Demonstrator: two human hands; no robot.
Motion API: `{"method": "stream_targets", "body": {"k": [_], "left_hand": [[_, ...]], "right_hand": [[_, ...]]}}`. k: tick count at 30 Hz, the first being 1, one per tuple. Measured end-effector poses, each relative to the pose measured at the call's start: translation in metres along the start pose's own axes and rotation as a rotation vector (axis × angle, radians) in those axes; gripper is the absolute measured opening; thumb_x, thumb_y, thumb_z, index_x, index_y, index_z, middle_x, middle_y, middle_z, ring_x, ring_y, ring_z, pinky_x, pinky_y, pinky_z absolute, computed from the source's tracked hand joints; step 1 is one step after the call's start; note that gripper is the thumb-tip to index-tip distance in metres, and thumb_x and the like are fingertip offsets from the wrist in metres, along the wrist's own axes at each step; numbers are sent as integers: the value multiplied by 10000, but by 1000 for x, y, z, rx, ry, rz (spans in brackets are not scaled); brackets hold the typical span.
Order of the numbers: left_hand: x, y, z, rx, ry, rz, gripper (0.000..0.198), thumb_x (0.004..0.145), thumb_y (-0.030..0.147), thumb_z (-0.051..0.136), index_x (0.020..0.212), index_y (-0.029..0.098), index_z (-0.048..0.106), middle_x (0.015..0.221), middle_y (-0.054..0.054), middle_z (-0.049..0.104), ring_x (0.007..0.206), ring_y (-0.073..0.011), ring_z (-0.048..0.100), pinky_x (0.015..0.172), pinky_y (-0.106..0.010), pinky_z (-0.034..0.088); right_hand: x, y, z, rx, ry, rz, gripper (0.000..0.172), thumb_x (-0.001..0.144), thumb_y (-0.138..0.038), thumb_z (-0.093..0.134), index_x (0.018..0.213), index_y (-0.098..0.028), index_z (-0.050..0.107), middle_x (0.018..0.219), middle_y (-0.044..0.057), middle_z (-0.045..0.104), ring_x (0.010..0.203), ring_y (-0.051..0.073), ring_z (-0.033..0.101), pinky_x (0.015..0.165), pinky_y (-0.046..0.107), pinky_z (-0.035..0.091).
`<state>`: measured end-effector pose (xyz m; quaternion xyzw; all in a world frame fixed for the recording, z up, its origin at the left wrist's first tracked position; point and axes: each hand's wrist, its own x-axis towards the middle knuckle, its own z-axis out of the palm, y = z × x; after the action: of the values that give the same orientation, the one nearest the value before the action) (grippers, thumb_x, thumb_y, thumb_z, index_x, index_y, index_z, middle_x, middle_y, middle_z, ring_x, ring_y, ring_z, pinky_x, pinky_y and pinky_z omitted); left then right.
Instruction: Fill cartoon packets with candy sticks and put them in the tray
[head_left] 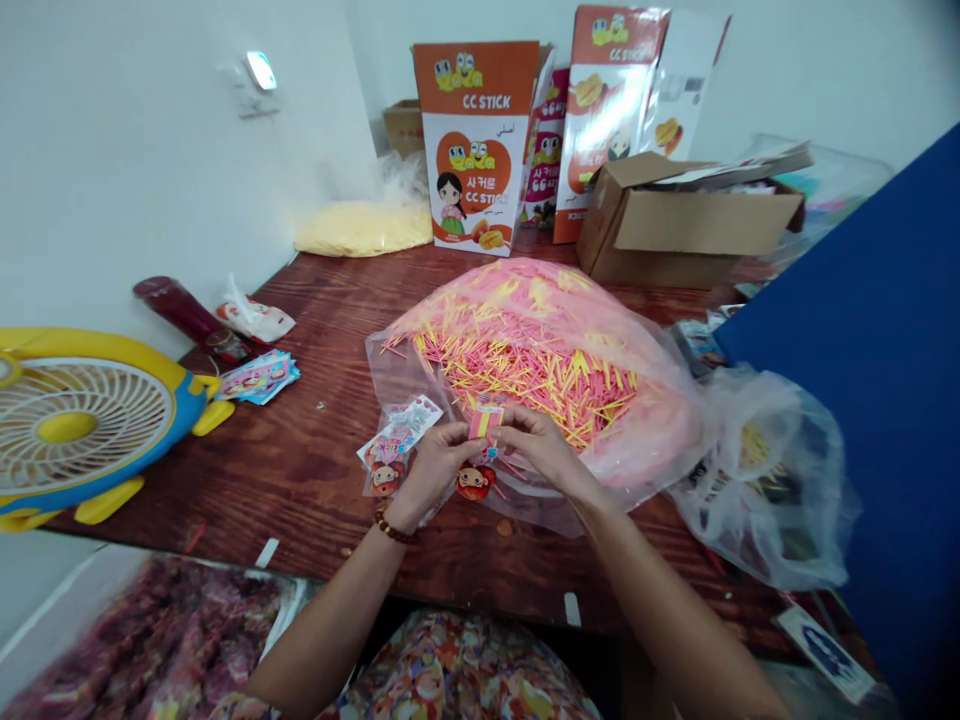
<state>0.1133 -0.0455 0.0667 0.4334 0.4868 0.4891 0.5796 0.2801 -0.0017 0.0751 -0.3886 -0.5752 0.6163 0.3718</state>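
Between both hands, over the near edge of a large clear plastic bag, is a small printed packet. Pink and yellow sticks show at its top, and a red-haired cartoon figure is on its lower part. My left hand pinches the packet's left side. From the right, my right hand has its fingers closed on the top of the same packet. Loose pink and yellow sticks fill the big bag just beyond. Similar printed packets lie on the table left of my left hand.
A yellow and blue fan stands at the left, near flat blue packets and a dark red bottle. CC Stick boxes and an open carton line the back. A knotted clear bag and blue panel are right.
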Motion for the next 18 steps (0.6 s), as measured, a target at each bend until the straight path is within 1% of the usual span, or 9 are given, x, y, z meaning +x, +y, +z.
{"method": "stream_targets", "body": {"k": [4,7,10,12,14,16,18], "left_hand": [[-1,-2,3,-99,23,-30,323,605,324,843,851,135,752,760,-18,708,663,-119,578,646,-233,456],[-1,-7,2,-114,30,-65,322,587,334,855,803,121,748,728,-29,711,633,-115,579,627,-230,458],[-1,-10,-6,-76,-14,-102,326,582,365,858,756,117,737,677,-24,696,600,-113,572,612,-232,457],[-3,-9,-16,-26,-42,-111,332,592,377,853,769,122,735,696,-24,700,621,-123,586,631,-243,471],[-6,-5,-31,26,-24,-98,330,621,382,835,813,133,736,752,-27,713,654,-131,599,648,-250,483],[-10,-1,-50,87,64,-59,325,639,389,820,833,144,731,784,-25,715,665,-130,599,646,-247,481],[-13,0,-69,180,163,-17,332,630,409,815,808,145,719,757,-21,705,653,-130,588,633,-243,473]], "right_hand": [[1,7,7,-84,111,-92,192,732,-331,657,650,-199,546,629,-46,487,610,113,431,606,255,366],[0,8,6,-115,77,-83,190,727,-330,657,652,-195,546,632,-48,495,609,110,432,604,252,359],[1,4,2,-90,41,-36,203,714,-351,677,682,-197,548,632,-54,504,588,105,435,575,243,358],[3,0,2,-92,33,-33,172,735,-348,658,714,-199,574,632,-55,517,577,104,446,560,237,359],[9,-3,7,-127,12,-50,134,762,-327,625,734,-197,614,625,-50,539,571,105,468,560,234,370],[16,-1,16,-146,-13,-38,120,774,-302,601,734,-193,631,625,-43,569,564,107,505,569,233,399],[22,5,28,-148,-25,12,117,783,-281,581,715,-191,611,624,-37,591,552,110,541,570,233,422]]}}
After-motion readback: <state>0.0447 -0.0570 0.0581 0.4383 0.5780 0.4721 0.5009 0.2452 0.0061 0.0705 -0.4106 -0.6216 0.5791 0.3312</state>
